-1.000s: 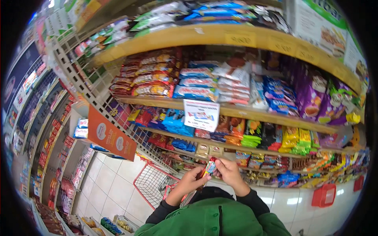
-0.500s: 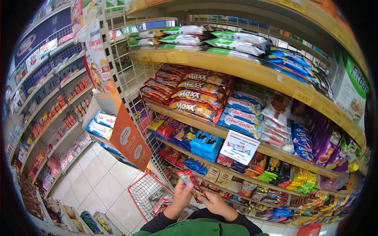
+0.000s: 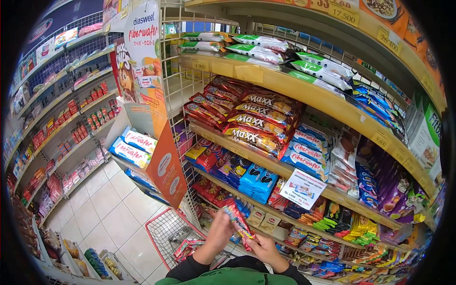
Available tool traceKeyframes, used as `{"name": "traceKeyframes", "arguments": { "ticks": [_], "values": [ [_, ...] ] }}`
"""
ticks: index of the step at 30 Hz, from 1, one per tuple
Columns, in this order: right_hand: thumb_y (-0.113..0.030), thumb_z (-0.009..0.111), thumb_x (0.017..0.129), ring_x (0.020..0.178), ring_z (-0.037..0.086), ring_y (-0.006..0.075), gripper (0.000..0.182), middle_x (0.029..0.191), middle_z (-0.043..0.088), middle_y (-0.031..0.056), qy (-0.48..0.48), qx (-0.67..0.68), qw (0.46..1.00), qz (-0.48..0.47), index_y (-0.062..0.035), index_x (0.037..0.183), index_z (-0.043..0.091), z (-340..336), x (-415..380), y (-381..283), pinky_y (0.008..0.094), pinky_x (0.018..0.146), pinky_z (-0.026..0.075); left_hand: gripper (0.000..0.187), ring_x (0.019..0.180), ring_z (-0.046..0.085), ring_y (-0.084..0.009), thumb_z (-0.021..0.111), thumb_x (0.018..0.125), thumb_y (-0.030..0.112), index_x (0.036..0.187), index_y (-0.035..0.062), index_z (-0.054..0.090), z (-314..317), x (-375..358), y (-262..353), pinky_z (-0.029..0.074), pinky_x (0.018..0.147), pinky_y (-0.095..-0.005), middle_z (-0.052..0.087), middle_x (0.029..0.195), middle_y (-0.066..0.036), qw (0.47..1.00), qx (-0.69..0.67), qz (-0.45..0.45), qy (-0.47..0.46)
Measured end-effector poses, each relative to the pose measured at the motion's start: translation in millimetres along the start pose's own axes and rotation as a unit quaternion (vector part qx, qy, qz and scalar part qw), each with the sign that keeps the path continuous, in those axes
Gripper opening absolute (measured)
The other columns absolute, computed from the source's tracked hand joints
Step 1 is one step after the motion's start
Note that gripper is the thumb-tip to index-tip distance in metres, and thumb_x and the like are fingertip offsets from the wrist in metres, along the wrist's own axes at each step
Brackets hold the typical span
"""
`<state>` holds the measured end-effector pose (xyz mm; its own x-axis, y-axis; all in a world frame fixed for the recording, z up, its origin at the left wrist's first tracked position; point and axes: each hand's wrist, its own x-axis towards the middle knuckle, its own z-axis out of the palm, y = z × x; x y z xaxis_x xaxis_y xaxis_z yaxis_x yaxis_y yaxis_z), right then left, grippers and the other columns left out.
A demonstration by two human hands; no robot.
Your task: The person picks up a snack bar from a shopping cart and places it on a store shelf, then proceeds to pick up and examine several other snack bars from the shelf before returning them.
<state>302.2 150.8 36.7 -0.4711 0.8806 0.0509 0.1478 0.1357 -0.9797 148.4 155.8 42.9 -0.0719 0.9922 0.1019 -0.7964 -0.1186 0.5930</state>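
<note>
A long red snack packet (image 3: pixel 240 222) with blue and white print slants across the space in front of my chest. My left hand (image 3: pixel 220 232) is closed around its upper left side, the fingers partly blurred. At the packet's lower end, my right hand (image 3: pixel 264 249) pinches the wrapper between thumb and fingers. Below and left of my hands is a red-rimmed wire shopping basket (image 3: pixel 159 233), with several red packets (image 3: pixel 187 248) lying inside it.
Store shelves rise ahead, with red Maxx packs (image 3: pixel 249 121) and blue Fiberwafer packs (image 3: pixel 306 154). A white price sign (image 3: pixel 303 189) hangs from a shelf edge. An orange cardboard display (image 3: pixel 168 166) stands left, over the tiled floor (image 3: pixel 111 209).
The packet has turned so more of its printed length shows, and my right hand has shifted slightly right. The view has swung, so the shelves sit further right and lower.
</note>
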Motion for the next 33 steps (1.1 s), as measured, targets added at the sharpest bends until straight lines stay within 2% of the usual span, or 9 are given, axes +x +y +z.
{"name": "traceKeyframes", "arguments": {
  "ticks": [1, 4, 7, 10, 16, 20, 28, 32, 33],
  "values": [
    [-0.018, 0.051, 0.082, 0.066, 0.051, 0.0068, 0.02, 0.072, 0.058, 0.0043, -0.012, 0.021, 0.999, 0.03, 0.0004, 0.088, 0.056, -2.1, 1.5, 0.7, 0.0214, 0.061, 0.041, 0.033, 0.087, 0.049, -0.0132, 0.045, 0.084, 0.022, 0.111, 0.0071, 0.033, -8.4, -1.8, -9.5, 0.042, 0.074, -0.0297, 0.047, 0.103, -0.007, 0.994, 0.09, -0.057, 0.024],
    [-0.018, 0.051, 0.082, 0.067, 0.051, 0.0069, 0.021, 0.073, 0.058, 0.0048, -0.004, 0.031, 0.999, 0.03, -0.0003, 0.092, 0.054, -3.0, 4.9, -8.0, 0.0218, 0.061, 0.041, 0.028, 0.088, 0.047, -0.0095, 0.049, 0.083, 0.016, 0.106, 0.0042, 0.038, -2.2, -0.7, -5.3, 0.04, 0.075, -0.0248, 0.048, 0.097, -0.004, 0.984, 0.155, -0.035, -0.077],
    [-0.018, 0.05, 0.083, 0.072, 0.052, 0.0071, 0.022, 0.082, 0.057, 0.0048, -0.01, 0.046, 0.999, -0.004, -0.0008, 0.096, 0.053, -4.5, 4.1, -5.2, 0.0211, 0.064, 0.041, 0.025, 0.081, 0.048, -0.0089, 0.05, 0.082, 0.015, 0.102, 0.0036, 0.04, -1.2, 30.1, 28.4, 0.04, 0.073, -0.024, 0.049, 0.093, -0.003, 0.96, 0.262, 0.09, -0.032],
    [-0.017, 0.049, 0.083, 0.074, 0.053, 0.0074, 0.021, 0.084, 0.057, 0.0044, -0.016, 0.068, 0.998, 0.005, -0.0011, 0.096, 0.053, -4.7, 0.7, -1.6, 0.021, 0.065, 0.041, 0.031, 0.081, 0.05, -0.0115, 0.05, 0.081, 0.011, 0.105, 0.0004, 0.034, 23.6, 73.3, 75.5, 0.044, 0.065, -0.0235, 0.05, 0.094, -0.007, 0.953, 0.192, 0.231, 0.049],
    [-0.017, 0.047, 0.084, 0.073, 0.054, 0.0078, 0.02, 0.083, 0.057, 0.0038, 0.002, 0.065, 0.996, 0.058, -0.002, 0.096, 0.054, -4.6, -12.3, 8.2, 0.0206, 0.065, 0.042, 0.05, 0.064, 0.049, -0.0086, 0.053, 0.079, 0.01, 0.115, 0.0007, 0.021, 34.2, 157.6, 125.3, 0.039, 0.05, -0.0182, 0.051, 0.087, -0.007, 0.914, 0.222, 0.334, 0.064],
    [-0.017, 0.047, 0.084, 0.071, 0.055, 0.0083, 0.021, 0.081, 0.058, 0.0034, 0.015, 0.059, 0.996, 0.068, -0.0015, 0.095, 0.054, -7.5, -18.9, 21.3, 0.0207, 0.063, 0.044, 0.067, 0.058, 0.05, -0.0127, 0.053, 0.076, 0.002, 0.123, -0.0005, 0.005, 42.8, 213.1, 148.2, 0.042, 0.047, -0.023, 0.05, 0.086, -0.01, 0.851, 0.324, 0.404, 0.089],
    [-0.018, 0.048, 0.084, 0.07, 0.054, 0.0083, 0.021, 0.077, 0.057, 0.0041, 0.067, 0.084, 0.992, 0.061, -0.0005, 0.094, 0.054, -15.7, -32.2, 28.3, 0.0209, 0.063, 0.044, 0.084, 0.066, 0.057, -0.0199, 0.056, 0.073, 0.002, 0.126, 0.003, -0.009, 61.9, 254.1, 160.2, 0.047, 0.048, -0.0269, 0.05, 0.098, -0.02, 0.811, 0.448, 0.324, 0.192],
    [-0.018, 0.048, 0.083, 0.068, 0.054, 0.0085, 0.022, 0.075, 0.057, 0.0042, 0.089, 0.074, 0.992, 0.05, 0.0003, 0.094, 0.054, -26.7, -34.9, 46.7, 0.0212, 0.062, 0.043, 0.087, 0.071, 0.059, -0.0218, 0.062, 0.07, 0.006, 0.125, -0.0009, -0.005, 50.7, 265.7, 166.1, 0.047, 0.047, -0.027, 0.053, 0.092, -0.019, 0.807, 0.482, 0.307, 0.152],
    [-0.018, 0.049, 0.083, 0.068, 0.053, 0.0084, 0.022, 0.075, 0.057, 0.0043, 0.096, 0.065, 0.992, 0.051, 0.0003, 0.094, 0.054, -28.4, -35.1, 44.8, 0.0211, 0.062, 0.043, 0.085, 0.071, 0.059, -0.0259, 0.066, 0.067, 0.014, 0.123, -0.0067, 0.005, 55.8, 259.0, 168.1, 0.048, 0.051, -0.0299, 0.055, 0.088, -0.019, 0.778, 0.529, 0.288, 0.178]
  ]
}}
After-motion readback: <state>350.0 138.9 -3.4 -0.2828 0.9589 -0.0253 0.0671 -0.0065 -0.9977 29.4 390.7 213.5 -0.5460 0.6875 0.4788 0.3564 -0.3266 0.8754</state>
